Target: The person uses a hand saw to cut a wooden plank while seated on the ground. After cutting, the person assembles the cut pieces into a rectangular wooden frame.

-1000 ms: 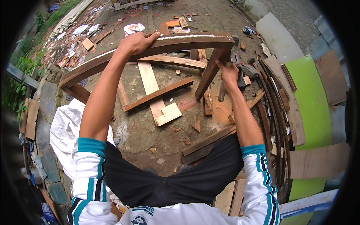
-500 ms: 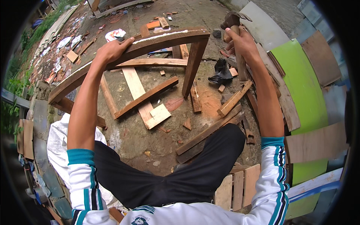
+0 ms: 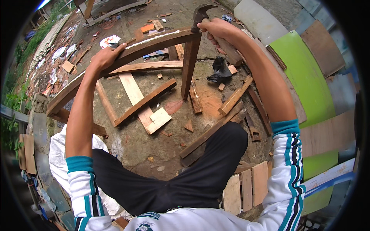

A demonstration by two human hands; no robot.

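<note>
A dark wooden frame (image 3: pixel 156 44) stands before me, its top rail carrying a strip of white glue (image 3: pixel 154 38). My left hand (image 3: pixel 106 57) is closed over that rail, left of its middle. In my right hand (image 3: pixel 221 31) is a claw hammer (image 3: pixel 199 16), gripped by its wooden handle. The hammer's head is at the right end of the rail, just above the upright leg (image 3: pixel 189 67); it appears to touch the wood there.
Loose boards and a small plywood piece (image 3: pixel 158 119) lie on the ground inside the frame. A black plastic bag (image 3: pixel 220 71) is right of the leg. Several offcuts lie near my right knee. A green panel (image 3: pixel 304 77) stands at the right, and a white sack (image 3: pixel 58 154) lies at the left.
My right hand has swung the hammer down and leftward from its raised position to the rail's right end. My left hand still grips the rail; the whole view has shifted slightly.
</note>
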